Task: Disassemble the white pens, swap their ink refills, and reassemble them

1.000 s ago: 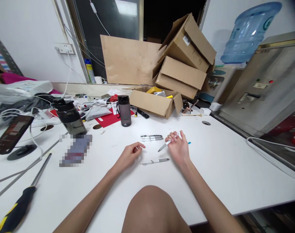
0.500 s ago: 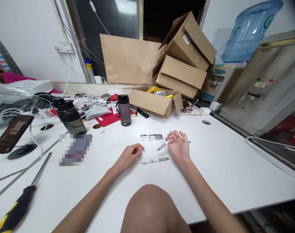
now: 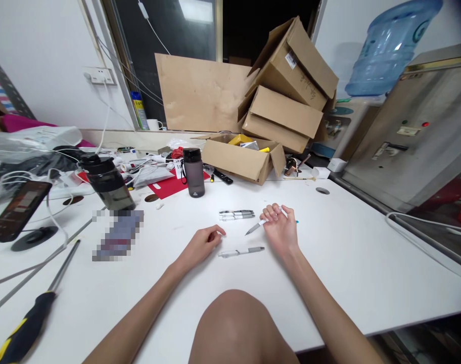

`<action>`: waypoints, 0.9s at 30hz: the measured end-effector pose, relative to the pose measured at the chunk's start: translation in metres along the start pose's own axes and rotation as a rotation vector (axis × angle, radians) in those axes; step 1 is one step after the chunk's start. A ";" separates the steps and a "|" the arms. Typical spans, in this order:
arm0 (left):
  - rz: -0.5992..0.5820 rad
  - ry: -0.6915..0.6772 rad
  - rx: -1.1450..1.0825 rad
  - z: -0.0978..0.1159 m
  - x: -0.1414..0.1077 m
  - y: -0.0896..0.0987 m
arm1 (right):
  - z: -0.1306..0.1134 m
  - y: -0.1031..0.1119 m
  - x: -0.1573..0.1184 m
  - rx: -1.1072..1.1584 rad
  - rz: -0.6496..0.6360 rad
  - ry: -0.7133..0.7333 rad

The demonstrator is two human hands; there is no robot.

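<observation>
White table (image 3: pixel 367 253); right hand (image 3: pixel 282 228) partly hides pen (image 3: pixel 255 227)

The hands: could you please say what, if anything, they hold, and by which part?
The right hand holds a pen by its white barrel; the left hand seems empty.

No wording is legible; the upper cardboard box (image 3: pixel 279 78) bears handwriting (image 3: pixel 308 87) and a white label (image 3: pixel 290 60), the upright bottle (image 3: pixel 193 174) a pale logo (image 3: pixel 194 194), the water jug (image 3: pixel 385 55) a green emblem (image 3: pixel 420 31).

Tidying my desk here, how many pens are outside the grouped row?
2: one pen in the right hand, a second pen on the table, nearer the knee. The hand may hide more.
</observation>
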State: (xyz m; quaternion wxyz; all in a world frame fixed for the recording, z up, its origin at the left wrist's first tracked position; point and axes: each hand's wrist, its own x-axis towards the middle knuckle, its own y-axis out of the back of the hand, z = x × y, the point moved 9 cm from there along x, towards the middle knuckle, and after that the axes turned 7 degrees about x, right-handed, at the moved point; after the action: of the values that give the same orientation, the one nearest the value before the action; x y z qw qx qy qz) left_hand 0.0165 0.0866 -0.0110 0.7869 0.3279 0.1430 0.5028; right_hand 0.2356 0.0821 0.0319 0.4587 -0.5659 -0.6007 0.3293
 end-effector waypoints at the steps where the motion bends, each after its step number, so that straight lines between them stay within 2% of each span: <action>1: 0.000 -0.001 0.004 0.000 0.000 0.000 | 0.001 0.000 0.000 0.005 -0.002 -0.005; 27: -0.012 -0.016 0.040 0.002 0.000 0.000 | -0.005 0.004 0.000 0.020 0.012 0.026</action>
State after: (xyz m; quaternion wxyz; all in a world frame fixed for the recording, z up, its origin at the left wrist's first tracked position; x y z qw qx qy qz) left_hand 0.0177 0.0855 -0.0095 0.7842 0.3467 0.1489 0.4925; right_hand 0.2414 0.0821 0.0304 0.4700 -0.5691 -0.5882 0.3307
